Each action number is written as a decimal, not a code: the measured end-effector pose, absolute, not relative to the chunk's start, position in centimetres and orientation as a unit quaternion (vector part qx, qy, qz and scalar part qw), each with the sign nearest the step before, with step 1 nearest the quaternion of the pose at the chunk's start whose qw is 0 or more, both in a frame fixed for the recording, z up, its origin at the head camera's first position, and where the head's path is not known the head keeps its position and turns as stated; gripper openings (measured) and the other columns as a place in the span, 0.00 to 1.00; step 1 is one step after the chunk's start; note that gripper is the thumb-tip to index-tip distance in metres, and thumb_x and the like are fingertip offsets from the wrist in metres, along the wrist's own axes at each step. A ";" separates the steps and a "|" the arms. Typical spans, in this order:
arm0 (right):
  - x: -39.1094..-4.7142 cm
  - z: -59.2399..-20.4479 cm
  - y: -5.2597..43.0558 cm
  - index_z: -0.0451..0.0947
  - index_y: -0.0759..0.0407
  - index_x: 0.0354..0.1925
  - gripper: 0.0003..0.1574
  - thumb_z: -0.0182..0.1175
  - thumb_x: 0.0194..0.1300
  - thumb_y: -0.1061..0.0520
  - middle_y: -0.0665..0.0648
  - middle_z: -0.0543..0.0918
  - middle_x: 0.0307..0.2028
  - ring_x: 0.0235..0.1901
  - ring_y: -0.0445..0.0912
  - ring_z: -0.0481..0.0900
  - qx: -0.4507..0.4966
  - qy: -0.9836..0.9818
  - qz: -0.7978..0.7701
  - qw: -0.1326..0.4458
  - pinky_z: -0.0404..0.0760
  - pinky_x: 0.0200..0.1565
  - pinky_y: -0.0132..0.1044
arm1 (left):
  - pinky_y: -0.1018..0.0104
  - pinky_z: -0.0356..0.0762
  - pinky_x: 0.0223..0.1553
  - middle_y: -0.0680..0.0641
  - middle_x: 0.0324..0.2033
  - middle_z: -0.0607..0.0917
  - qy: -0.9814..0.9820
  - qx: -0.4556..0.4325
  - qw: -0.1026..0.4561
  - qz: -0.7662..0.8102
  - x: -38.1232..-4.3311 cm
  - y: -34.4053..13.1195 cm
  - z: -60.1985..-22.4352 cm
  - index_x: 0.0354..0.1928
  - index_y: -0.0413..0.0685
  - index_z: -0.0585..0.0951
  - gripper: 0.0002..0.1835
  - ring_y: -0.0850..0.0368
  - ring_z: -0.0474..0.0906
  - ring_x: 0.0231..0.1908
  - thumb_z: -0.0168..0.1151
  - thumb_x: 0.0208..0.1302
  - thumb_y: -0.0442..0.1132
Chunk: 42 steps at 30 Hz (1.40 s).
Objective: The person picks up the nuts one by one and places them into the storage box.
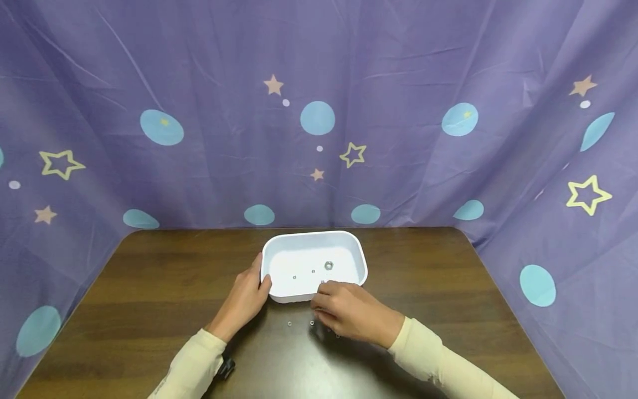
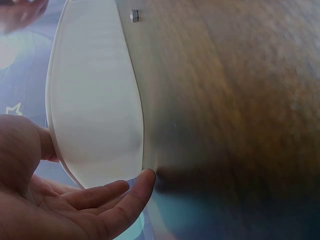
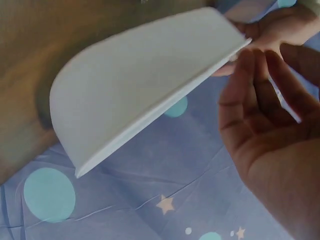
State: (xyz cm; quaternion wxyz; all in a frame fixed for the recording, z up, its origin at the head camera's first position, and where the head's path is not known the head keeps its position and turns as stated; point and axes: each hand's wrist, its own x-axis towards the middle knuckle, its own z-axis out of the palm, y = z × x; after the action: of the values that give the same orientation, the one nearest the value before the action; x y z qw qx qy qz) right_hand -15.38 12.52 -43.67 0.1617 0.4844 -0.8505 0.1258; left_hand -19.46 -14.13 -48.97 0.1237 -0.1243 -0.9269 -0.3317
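A white tray with rounded corners stands near the table's back edge. My left hand grips its left end, thumb over the rim and fingers along the outside. At the tray's front rim, my right hand hovers with loosely bent fingers; no held thing shows between them in the right wrist view. Inside the tray lie a large hex nut, a small nut and another small nut. One more tiny metal piece is just beyond the right fingertips, partly hidden by them.
On the tabletop before the tray are several small nuts, among them a left one, a middle one and one under the right hand. A purple curtain with stars and dots hangs around the table.
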 end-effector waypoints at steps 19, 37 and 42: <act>-14.8 -46.8 14.4 0.81 0.49 0.33 0.10 0.73 0.56 0.53 0.45 0.78 0.31 0.31 0.42 0.78 0.475 -0.872 0.027 0.115 0.80 0.34 0.37 | 0.44 0.72 0.63 0.26 0.65 0.72 -0.927 -0.117 0.107 -0.338 -20.0 -14.1 -48.4 0.73 0.24 0.58 0.34 0.35 0.73 0.63 0.56 0.70 0.34; -14.3 -48.6 14.0 0.79 0.49 0.31 0.10 0.72 0.53 0.59 0.45 0.77 0.29 0.30 0.43 0.77 0.495 -0.860 0.043 0.118 0.77 0.30 0.37 | 0.44 0.74 0.61 0.25 0.62 0.74 -0.928 -0.115 0.105 -0.339 -19.5 -14.3 -48.9 0.73 0.25 0.59 0.35 0.35 0.76 0.61 0.57 0.70 0.33; -14.3 -48.7 14.0 0.79 0.49 0.30 0.09 0.71 0.54 0.61 0.45 0.76 0.29 0.29 0.43 0.76 0.491 -0.862 0.046 0.118 0.77 0.29 0.36 | 0.44 0.74 0.61 0.25 0.63 0.74 -0.928 -0.115 0.105 -0.338 -19.5 -14.2 -48.8 0.73 0.25 0.58 0.34 0.35 0.76 0.61 0.56 0.70 0.34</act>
State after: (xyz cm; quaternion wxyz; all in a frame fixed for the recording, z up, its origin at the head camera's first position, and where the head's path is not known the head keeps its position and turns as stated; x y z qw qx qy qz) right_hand -14.31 13.97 -48.66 0.1178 0.4912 -0.8618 0.0464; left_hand -19.47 -14.22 -48.79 0.1051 -0.1152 -0.9283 -0.3376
